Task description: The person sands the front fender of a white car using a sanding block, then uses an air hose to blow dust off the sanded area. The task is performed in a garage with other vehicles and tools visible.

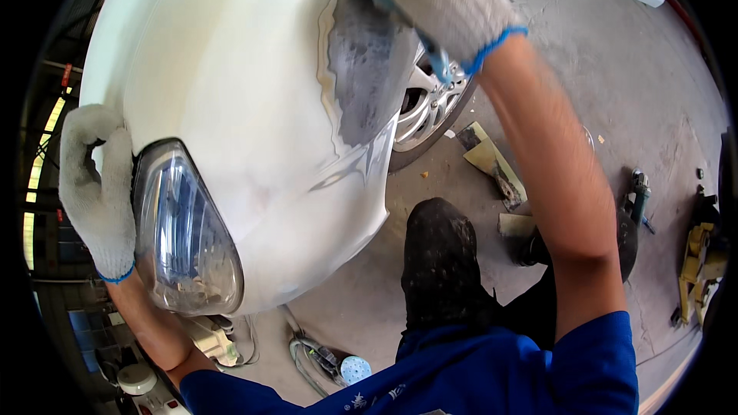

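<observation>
The right hand (438, 0), in a knitted white cotton glove with a blue cuff edge, presses down on the grey sanded patch (369, 69) of a white car fender (231, 69). Something blue shows under the palm, but what it is cannot be told; the fingers are curled over it. The patch is dull and matte with a ragged pale rim, while the paint around it is smooth and glossy.

The left hand (96, 192), gloved the same way, is well apart from the right and wraps around the fender's edge just beside the headlight (184, 238), a rounded clear plastic lens with a shiny reflector inside.

Below the right hand sits an alloy wheel (430, 104) with silver spokes. Beneath the right forearm, on the rough cracked concrete floor (615, 92), lie flat stained cardboard scraps (492, 161). Farther right of that arm are a green-handled power tool (638, 192) and a yellow tool (699, 261). Between the two arms, low down, a round sanding disc (355, 369) with pale blue dotted face lies by a hose.
</observation>
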Tool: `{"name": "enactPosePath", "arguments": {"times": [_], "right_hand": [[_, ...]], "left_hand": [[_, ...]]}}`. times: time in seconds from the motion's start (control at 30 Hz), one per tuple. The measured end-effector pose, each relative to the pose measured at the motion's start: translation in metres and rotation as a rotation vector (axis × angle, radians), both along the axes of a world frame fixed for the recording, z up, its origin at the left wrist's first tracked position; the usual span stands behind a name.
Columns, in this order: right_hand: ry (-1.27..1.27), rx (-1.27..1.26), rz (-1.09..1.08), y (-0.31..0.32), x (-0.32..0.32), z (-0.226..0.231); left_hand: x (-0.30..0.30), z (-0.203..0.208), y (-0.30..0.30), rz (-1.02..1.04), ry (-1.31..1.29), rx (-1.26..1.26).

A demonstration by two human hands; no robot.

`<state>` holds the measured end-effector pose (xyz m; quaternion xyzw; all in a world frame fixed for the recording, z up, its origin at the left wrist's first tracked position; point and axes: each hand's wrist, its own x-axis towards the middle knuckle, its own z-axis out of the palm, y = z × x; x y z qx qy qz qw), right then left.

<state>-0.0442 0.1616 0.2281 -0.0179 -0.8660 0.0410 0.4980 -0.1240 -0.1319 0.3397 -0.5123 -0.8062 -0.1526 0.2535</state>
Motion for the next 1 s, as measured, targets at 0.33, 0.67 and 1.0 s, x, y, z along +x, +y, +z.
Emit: {"name": "enactPosePath", "arguments": {"times": [0.33,0.67,1.0], "right_hand": [[-0.198,-0.615,0.241,0.010,0.015,-0.014],[-0.119,-0.672,0.220,0.016,0.008,-0.012],[0.101,-0.520,-0.005,0.062,0.016,-0.018]], "left_hand": [[0.005,-0.001,0.003,0.057,-0.018,0.047],[0.005,-0.003,-0.001,0.056,-0.014,0.054],[0.002,-0.005,-0.002,0.068,-0.010,0.047]]}}
